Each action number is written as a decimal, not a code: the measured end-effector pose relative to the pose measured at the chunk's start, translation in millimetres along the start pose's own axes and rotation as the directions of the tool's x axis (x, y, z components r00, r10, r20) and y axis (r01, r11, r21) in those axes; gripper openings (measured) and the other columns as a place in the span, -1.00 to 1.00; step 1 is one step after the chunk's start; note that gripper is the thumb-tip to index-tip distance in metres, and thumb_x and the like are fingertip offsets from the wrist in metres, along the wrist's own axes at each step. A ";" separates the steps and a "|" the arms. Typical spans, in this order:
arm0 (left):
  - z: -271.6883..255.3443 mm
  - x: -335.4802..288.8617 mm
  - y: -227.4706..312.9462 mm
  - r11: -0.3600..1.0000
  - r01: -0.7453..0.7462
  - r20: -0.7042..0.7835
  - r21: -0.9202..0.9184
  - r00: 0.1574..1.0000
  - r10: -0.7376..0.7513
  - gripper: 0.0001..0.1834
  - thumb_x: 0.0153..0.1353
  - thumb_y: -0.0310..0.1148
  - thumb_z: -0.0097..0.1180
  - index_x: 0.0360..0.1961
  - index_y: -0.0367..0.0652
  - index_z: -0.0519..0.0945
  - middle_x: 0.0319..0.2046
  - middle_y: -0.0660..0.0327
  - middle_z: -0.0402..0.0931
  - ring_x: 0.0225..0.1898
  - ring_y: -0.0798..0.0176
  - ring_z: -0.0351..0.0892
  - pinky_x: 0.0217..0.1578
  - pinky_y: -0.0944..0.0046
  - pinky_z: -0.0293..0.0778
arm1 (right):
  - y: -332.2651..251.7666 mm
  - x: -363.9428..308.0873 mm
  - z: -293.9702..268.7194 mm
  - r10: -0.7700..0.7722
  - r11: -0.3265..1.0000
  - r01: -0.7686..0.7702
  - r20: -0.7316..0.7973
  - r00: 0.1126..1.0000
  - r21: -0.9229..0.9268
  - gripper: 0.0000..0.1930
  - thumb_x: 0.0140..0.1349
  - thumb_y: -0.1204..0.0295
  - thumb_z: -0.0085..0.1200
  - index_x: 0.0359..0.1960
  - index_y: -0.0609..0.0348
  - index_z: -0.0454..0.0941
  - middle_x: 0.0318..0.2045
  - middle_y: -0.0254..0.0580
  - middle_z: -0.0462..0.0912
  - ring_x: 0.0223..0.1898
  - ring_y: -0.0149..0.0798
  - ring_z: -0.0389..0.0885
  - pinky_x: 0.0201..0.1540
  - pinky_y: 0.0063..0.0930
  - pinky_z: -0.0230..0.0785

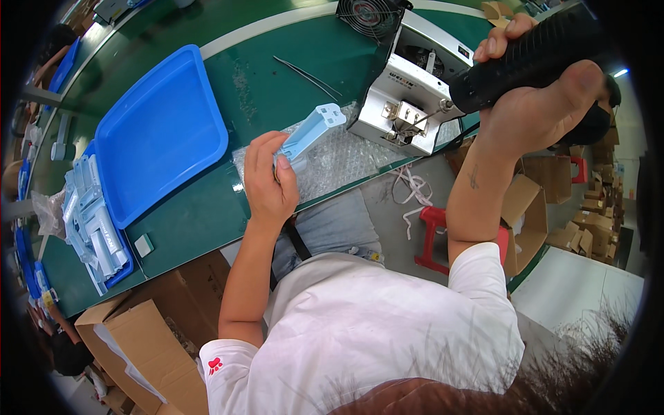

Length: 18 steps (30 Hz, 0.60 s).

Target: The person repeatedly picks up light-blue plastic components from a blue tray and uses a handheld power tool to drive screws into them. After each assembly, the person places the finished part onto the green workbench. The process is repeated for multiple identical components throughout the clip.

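My left hand (271,181) is closed around the near end of a light blue plastic housing (312,133), holding it tilted above the bubble wrap (349,153). Raised at the right, my right hand (536,114) grips a thick black electric screwdriver (536,59). Its slim metal bit points down and left, over the front of a silver screw feeder (377,104). Whether the bit touches a screw there is too small to tell. A pair of tweezers (304,75) lies on the green table (249,90), beyond the blue housing.
A blue tray (162,138) lies left, beside another tray stacked with light blue plastic parts (97,221). A black fan (365,17) stands behind the feeder. A small block (144,245) sits near the table edge. Cardboard boxes (155,353) and a red stool (430,238) are below; other people are at left.
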<state>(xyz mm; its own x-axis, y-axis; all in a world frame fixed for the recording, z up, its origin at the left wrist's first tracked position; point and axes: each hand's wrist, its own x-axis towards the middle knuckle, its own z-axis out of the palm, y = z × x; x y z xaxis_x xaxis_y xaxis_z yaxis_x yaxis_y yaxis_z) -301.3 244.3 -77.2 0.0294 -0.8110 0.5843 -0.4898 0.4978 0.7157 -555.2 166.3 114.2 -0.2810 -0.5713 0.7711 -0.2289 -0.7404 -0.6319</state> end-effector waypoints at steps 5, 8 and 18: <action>-0.6 0.6 -0.2 1.000 -0.010 0.004 0.005 1.000 0.010 -0.75 0.36 -0.44 -0.06 -0.06 -0.36 0.55 -0.05 -0.10 0.57 -0.07 -0.15 0.56 -0.02 0.01 0.47 | 0.5 -0.4 -3.0 0.001 1.000 -0.001 0.011 1.000 0.001 -0.14 0.25 -0.43 0.01 0.00 0.30 0.38 -0.35 0.08 0.62 -0.48 -0.11 0.61 -0.41 -0.25 0.58; -0.2 0.4 -0.8 1.000 -0.015 -0.001 0.003 1.000 0.015 -0.75 0.36 -0.44 -0.06 -0.05 -0.37 0.55 -0.05 -0.11 0.57 -0.07 -0.15 0.56 -0.02 0.01 0.46 | 3.7 -0.2 -4.7 -0.010 0.997 0.007 0.027 1.000 0.083 -0.23 0.33 -0.32 0.02 -0.01 0.31 0.37 -0.35 0.07 0.63 -0.48 -0.13 0.61 -0.40 -0.25 0.60; 0.5 -0.7 -2.5 1.000 -0.015 0.006 0.011 1.000 0.015 -0.74 0.36 -0.46 -0.06 -0.04 -0.37 0.55 -0.04 -0.12 0.56 -0.04 -0.16 0.56 0.01 0.01 0.46 | -34.4 -8.8 39.8 0.146 0.984 -0.122 -0.200 0.969 0.130 -0.23 0.33 -0.39 -0.09 -0.42 0.23 0.52 -0.63 -0.24 0.49 -0.65 -0.34 0.50 -0.57 -0.49 0.38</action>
<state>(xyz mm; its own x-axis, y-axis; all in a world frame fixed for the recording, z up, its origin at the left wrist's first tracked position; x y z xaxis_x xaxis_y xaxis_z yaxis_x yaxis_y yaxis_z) -300.5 243.4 -79.5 0.0169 -0.8051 0.5928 -0.4999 0.5067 0.7024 -507.7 182.7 132.2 -0.4924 -0.5909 0.6391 -0.0699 -0.7050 -0.7057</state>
